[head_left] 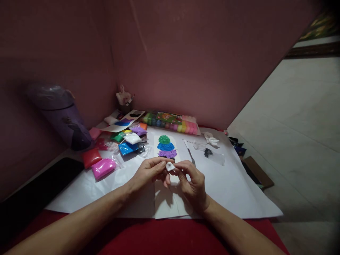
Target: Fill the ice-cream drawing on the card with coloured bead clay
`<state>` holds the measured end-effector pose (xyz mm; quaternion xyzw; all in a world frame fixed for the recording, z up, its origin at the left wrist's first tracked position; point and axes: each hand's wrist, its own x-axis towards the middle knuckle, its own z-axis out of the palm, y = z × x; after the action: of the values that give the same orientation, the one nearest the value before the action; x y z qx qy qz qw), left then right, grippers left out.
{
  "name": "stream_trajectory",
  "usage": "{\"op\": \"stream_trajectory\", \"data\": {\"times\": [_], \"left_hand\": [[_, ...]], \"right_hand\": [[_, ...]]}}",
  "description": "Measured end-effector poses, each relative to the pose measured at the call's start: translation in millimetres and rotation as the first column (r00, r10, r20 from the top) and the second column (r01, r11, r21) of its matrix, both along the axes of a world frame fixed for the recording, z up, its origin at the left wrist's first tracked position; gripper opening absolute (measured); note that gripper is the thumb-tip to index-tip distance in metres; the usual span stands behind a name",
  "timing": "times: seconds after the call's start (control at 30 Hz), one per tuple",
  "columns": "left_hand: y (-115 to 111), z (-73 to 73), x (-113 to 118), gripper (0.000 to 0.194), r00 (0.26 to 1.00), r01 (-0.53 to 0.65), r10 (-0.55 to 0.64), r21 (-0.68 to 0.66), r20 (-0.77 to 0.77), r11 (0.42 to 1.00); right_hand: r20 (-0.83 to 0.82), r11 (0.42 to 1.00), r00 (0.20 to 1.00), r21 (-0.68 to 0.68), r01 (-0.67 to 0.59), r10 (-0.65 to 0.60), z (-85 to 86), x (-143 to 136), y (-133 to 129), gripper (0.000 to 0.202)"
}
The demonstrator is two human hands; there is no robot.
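A small lump of white clay (170, 166) is pinched between both hands above the paper sheet. My left hand (151, 170) grips its left side between thumb and fingers. On its right side, my right hand (191, 179) holds it with thumb and fingertips. Beneath the hands lies a cream card (177, 207) bearing a green patch (164, 140), a blue patch (165, 146) and a purple patch (168, 153) of textured clay. Black clay below them is partly hidden by the fingers.
Coloured clay packets (103, 168) lie at the left, near a black tablet-like object (53, 184) and a purple tumbler (63, 118). A long clay pack (170, 122) stands behind. Right of the card are a slim tool (190, 154), white clay (211, 139) and an opened bag (218, 158).
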<state>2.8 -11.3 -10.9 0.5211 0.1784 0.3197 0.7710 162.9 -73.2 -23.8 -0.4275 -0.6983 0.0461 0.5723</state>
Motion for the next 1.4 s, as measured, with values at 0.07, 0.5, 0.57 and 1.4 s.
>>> {"op": "stream_trajectory", "data": {"times": [0.07,0.5,0.57,1.4], "left_hand": [[2,-0.4,-1,0.034,1.0,0.007,-0.007,-0.014,0.016,1.0],[5,2.8,2,0.032,0.982,-0.182,0.182,0.004,-0.048,0.983],[5,2.6,2,0.03,0.976,-0.204,0.201,-0.026,-0.079,0.979],[3,1.9,2,0.033,0.964,-0.219,0.228,0.081,-0.139,0.972]], "right_hand": [[-0.013,1.0,1.0,-0.017,-0.006,0.006,-0.2,0,0,0.02],[-0.599,0.919,0.799,-0.289,-0.267,0.044,-2.6,-2,3,0.011],[-0.68,0.898,0.731,-0.285,-0.335,0.056,-0.5,-1,6,0.012],[-0.759,0.821,0.649,-0.342,-0.458,0.046,0.6,2,11,0.027]]}}
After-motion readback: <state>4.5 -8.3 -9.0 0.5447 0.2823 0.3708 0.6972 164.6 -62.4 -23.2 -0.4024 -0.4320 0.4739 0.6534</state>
